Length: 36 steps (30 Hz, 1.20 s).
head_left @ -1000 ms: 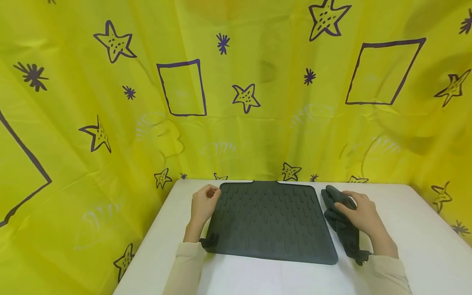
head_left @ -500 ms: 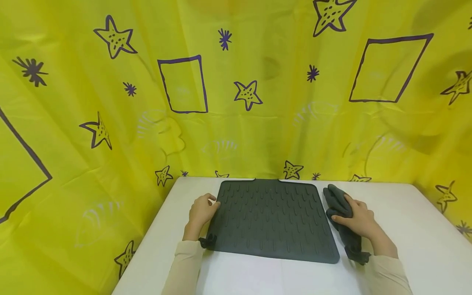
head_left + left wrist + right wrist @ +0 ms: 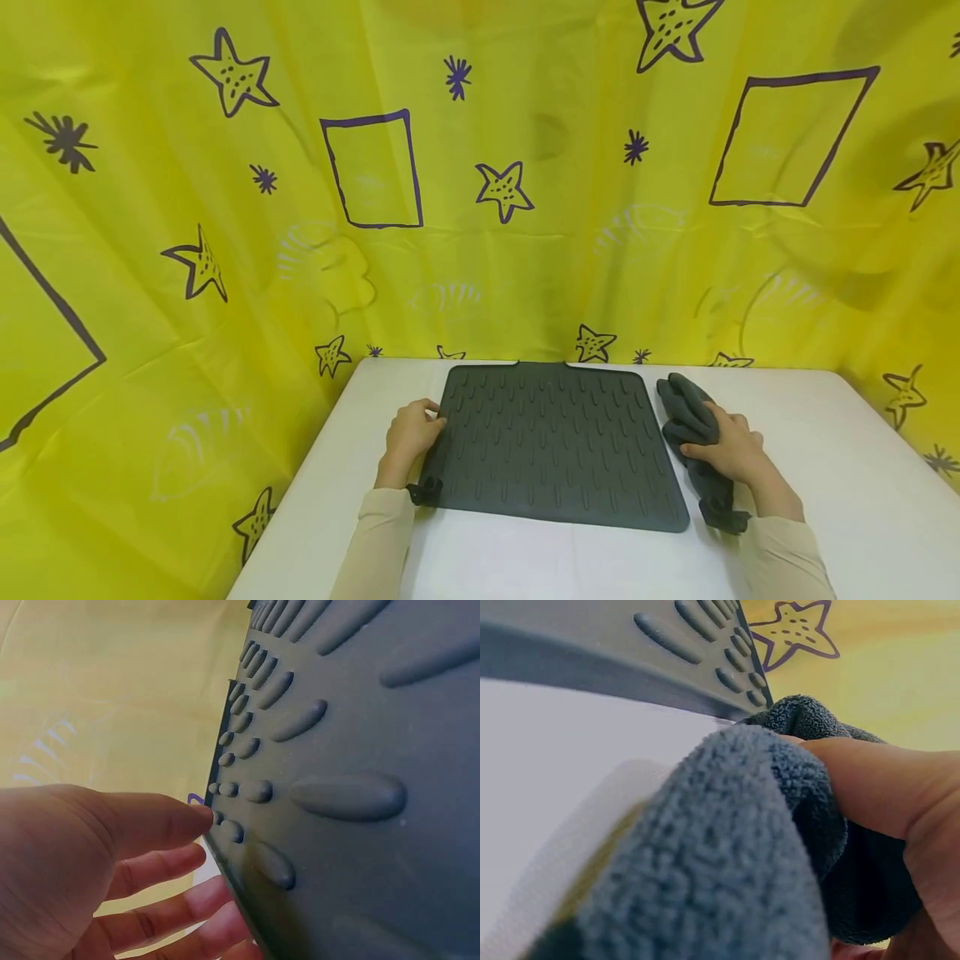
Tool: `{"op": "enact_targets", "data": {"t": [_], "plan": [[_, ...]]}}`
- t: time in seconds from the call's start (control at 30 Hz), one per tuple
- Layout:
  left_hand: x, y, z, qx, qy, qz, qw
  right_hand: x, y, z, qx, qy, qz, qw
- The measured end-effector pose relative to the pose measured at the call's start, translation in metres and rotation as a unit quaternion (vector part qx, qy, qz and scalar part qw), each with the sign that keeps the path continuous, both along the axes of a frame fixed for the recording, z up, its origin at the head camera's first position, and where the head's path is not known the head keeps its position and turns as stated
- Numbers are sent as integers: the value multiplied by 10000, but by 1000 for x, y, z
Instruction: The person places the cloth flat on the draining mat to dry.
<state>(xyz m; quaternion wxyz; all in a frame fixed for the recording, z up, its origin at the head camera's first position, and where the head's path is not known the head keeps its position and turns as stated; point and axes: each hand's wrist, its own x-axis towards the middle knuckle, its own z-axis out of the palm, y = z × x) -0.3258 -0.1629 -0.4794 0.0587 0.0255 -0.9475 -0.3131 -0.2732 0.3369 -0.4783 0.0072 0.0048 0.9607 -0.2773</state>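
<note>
A dark grey rubber drying mat (image 3: 555, 450) with raised elongated bumps lies flat on the white table in the head view. At its left edge, my left hand (image 3: 411, 433) pinches the rim. The left wrist view shows the thumb (image 3: 161, 819) on the rim and the other fingers just below it. Right of the mat, my right hand (image 3: 731, 450) grips a bunched dark grey terry cloth (image 3: 686, 417). Close up in the right wrist view, the cloth (image 3: 720, 847) fills the foreground, with the thumb pressed on a fold; the other fingers are mostly hidden.
A white table (image 3: 847, 492) carries everything. Behind it and along both sides hangs a yellow curtain (image 3: 450, 275) printed with stars and squares. Black wrist straps (image 3: 723, 517) sit at both cuffs, the right one beside the cloth.
My left hand has come down slightly along the mat's left edge and now touches it. The right hand has closed further around the cloth. Mat and cloth stay nearly in place.
</note>
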Motion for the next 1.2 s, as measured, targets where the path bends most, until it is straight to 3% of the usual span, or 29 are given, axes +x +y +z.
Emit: {"op": "enact_targets", "data": {"t": [0.27, 0.87, 1.2], "plan": [[-1, 0, -4, 45, 36, 69, 10000, 2, 1, 0, -24, -11, -90, 10000], [-5, -3, -11, 12, 326, 17, 9995, 2, 4, 1, 136, 878, -599, 9942], [-5, -4, -10, 80, 320, 23, 9995, 6, -1, 12, -70, 1143, -1010, 9883]]}}
